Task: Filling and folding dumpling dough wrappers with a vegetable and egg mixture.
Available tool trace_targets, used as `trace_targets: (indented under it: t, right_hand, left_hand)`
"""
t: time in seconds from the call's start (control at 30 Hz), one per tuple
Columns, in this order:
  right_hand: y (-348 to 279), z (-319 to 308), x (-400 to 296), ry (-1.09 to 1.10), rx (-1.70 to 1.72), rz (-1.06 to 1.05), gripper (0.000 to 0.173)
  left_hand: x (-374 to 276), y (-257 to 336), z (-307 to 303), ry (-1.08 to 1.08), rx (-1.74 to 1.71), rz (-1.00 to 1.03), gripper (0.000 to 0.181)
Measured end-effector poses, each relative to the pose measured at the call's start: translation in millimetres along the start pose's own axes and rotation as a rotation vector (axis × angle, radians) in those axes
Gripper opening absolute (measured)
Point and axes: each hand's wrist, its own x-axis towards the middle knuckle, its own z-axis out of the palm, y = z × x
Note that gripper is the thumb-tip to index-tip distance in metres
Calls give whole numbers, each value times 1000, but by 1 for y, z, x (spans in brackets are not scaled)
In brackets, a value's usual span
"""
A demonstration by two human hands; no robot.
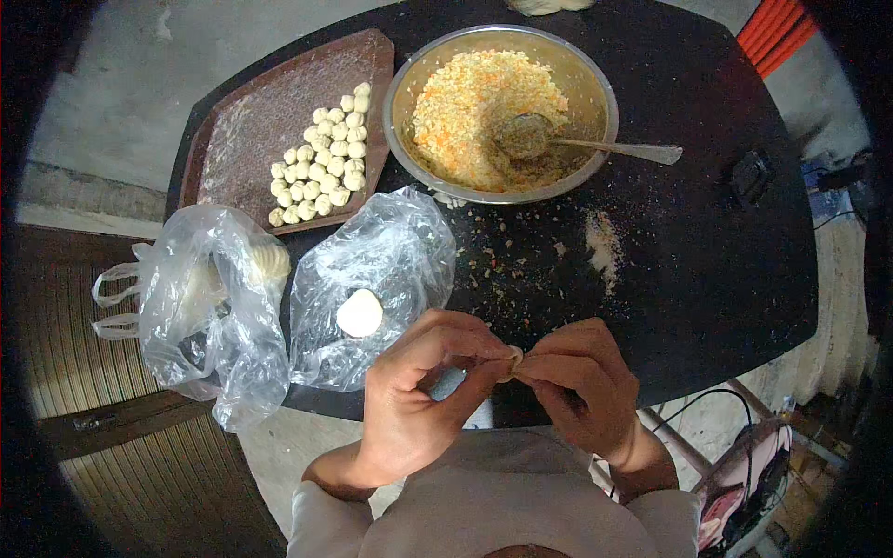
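Between the fingertips of my left hand [432, 390] and my right hand [586, 383] is a small folded dough wrapper [515, 363], pinched from both sides above the table's near edge. My fingers cover most of it, so its inside is hidden. Left of my left hand, one round white dough wrapper [360, 313] lies on a clear plastic bag [398, 244]. A steel bowl [607, 104] beyond my hands holds a crumbly yellow-and-orange filling [481, 104]. In the filling rests a metal spoon [621, 148], its handle over the right rim.
Several small dumplings [328, 164] fill the right part of a floured brown tray [237, 139]. A second plastic bag [209, 314], with pale wrappers inside, overhangs the left edge of the black table [698, 244]. Crumbs and a flour patch [603, 244] lie near the bowl. A dark object [750, 178] sits far right.
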Motion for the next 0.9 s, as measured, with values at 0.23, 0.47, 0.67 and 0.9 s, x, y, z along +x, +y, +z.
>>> trace_targets:
  t: [0.23, 0.47, 0.67, 0.9]
  right_hand:
    - [-7, 0, 7, 39, 33, 70, 31]
    - [0, 1, 2, 38, -22, 21, 36]
    - [2, 3, 3, 67, -39, 3, 34]
    - [-1, 7, 1, 46, -104, 26, 32]
  left_hand:
    - [0, 1, -4, -41, 88, 22, 17]
    - [-5, -5, 0, 0, -137, -46, 23]
    - [-9, -11, 0, 28, -239, -85, 23]
    - [-4, -6, -2, 1, -63, -34, 20]
